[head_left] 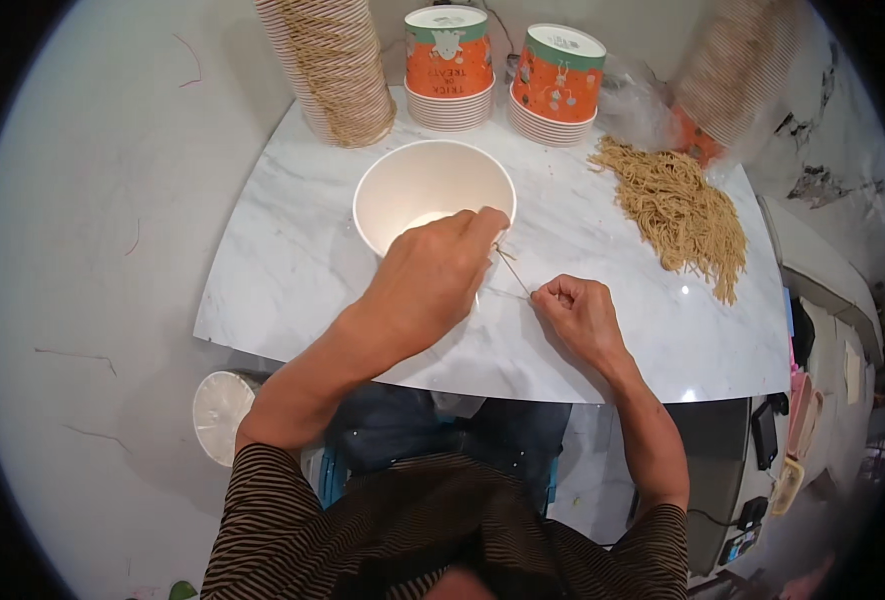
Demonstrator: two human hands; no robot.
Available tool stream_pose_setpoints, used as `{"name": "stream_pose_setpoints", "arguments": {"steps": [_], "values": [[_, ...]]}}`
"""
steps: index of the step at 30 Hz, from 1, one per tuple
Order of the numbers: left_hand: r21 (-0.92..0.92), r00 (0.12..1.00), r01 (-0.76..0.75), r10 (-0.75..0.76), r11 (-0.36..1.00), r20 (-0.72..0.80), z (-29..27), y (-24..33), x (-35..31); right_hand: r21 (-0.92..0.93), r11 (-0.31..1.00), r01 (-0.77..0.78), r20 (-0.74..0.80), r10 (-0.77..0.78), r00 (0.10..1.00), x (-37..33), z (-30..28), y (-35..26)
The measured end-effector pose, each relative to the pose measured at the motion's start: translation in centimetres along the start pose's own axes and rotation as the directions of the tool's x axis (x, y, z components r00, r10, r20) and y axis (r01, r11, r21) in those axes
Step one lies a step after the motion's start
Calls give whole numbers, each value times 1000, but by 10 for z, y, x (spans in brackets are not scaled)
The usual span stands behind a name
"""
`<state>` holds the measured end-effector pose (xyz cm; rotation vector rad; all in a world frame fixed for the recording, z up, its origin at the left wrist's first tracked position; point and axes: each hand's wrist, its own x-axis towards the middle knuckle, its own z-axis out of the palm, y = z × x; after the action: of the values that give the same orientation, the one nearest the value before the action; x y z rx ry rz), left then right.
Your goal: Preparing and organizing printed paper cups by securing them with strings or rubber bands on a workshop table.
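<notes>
While the left hand [441, 258] grips a white tub [395, 190], the right [583, 315] pinches tan twine [516, 273].

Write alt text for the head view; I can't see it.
A person's right hand pinches a tan cord stretched toward the left hand, which is at the right rim of an open white tub. Behind it stand upside-down stacks of orange-and-green tubs, and a heap of tan strands lies to the right on the marbled table.
</notes>
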<state>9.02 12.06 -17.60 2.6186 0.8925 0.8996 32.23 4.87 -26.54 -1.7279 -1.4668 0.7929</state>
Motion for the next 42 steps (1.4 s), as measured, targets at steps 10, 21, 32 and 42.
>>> {"name": "stream_pose_setpoints", "arguments": {"steps": [10,21,32,42], "values": [[3,995,-97,97,995,-9,-2,-3,-1,-174,985,2,-52,-11,999,7,14,-5],[-61,994,-79,73,995,-86,-20,-28,-8,-157,983,96,174,-68,982,6,-11,0],[-106,992,-88,97,990,75,-69,-100,-8,345,926,-154,326,36,945,-38,-132,10],[28,992,-125,124,992,20,-64,-122,12,876,381,297,-58,-527,848,-34,-113,-7]]}}
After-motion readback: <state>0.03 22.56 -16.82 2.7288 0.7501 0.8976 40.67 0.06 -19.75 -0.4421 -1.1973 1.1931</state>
